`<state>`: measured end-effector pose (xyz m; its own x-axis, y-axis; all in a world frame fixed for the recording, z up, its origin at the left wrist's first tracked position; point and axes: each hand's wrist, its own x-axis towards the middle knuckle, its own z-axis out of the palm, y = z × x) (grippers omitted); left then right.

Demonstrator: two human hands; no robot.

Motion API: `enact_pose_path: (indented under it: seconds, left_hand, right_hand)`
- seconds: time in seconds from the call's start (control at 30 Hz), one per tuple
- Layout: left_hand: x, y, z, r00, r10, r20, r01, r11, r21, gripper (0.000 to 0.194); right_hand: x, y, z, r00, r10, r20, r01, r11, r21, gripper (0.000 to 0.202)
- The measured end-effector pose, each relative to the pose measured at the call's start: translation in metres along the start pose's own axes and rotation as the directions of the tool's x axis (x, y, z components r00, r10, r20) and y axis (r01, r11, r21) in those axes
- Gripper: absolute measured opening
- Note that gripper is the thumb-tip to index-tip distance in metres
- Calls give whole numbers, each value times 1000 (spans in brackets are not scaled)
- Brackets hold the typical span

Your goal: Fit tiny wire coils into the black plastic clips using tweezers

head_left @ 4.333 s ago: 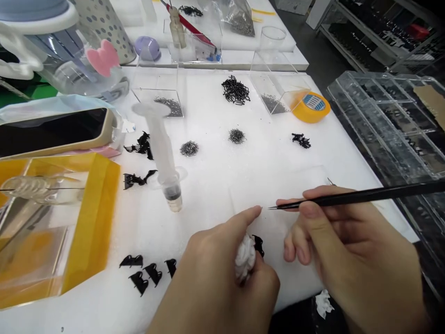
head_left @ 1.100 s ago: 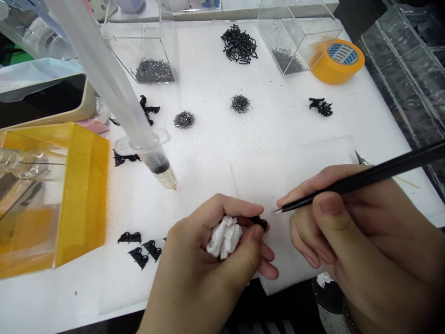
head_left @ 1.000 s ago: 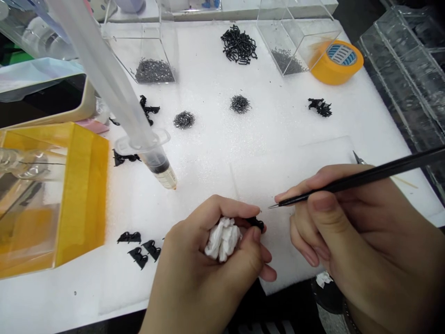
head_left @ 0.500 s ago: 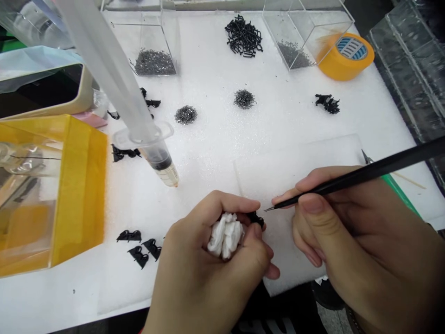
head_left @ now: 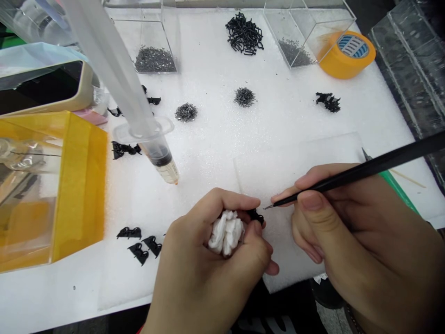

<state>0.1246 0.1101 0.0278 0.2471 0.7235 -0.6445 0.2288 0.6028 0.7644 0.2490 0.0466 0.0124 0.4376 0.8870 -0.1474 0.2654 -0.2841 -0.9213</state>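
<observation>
My left hand is closed, pinching a small black plastic part between thumb and index finger. A crumpled white tissue is tucked in the same palm. In my right hand is a thin black tweezer-like tool, gripped between thumb and fingers like a pen. Its fine metal tip is close to the black part, with a small gap showing. To the left of my left hand lie several similar black parts. A syringe leans over the mat, orange tip down.
Clear plastic boxes with tiny metal pieces stand at the back, near a yellow tape roll. Small piles of metal bits and black pieces lie on the white foam mat. A yellow-sided box and phone are left.
Hardly anything differs: the whole view has shifted slightly upward. Both hands keep their hold, and the tool tip stays near the black part.
</observation>
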Motion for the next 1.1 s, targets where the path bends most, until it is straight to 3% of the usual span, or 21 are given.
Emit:
enact_pose_path:
  seconds: [0.13, 0.27, 0.53, 0.77, 1.1]
  left_hand:
    - [-1, 1, 0, 1000, 2, -7, -2, 1000, 15, 10]
    - [0, -1, 1, 1000, 30, -6, -30, 1000, -4, 11]
    - [1, -6, 1, 994, 111, -15, -112, 994, -12, 18]
    - [2, -3, -2, 994, 110, 27, -112, 990, 87, 17]
    - [1, -8, -3, 993, 112, 29, -112, 994, -6, 18]
  right_hand:
    - [-1, 0, 5, 998, 14, -58, -6, 990, 143, 13]
    - [6, 3, 4, 1000, 29, -9, -26, 976, 215, 16]
    - [17, -6, 10, 999, -28, 31, 21, 979, 203, 29]
    - [9, -2, -1, 995, -74, 65, 71, 996, 56, 13]
    - [6, -1, -3, 989, -111, 96, 112, 994, -4, 9]
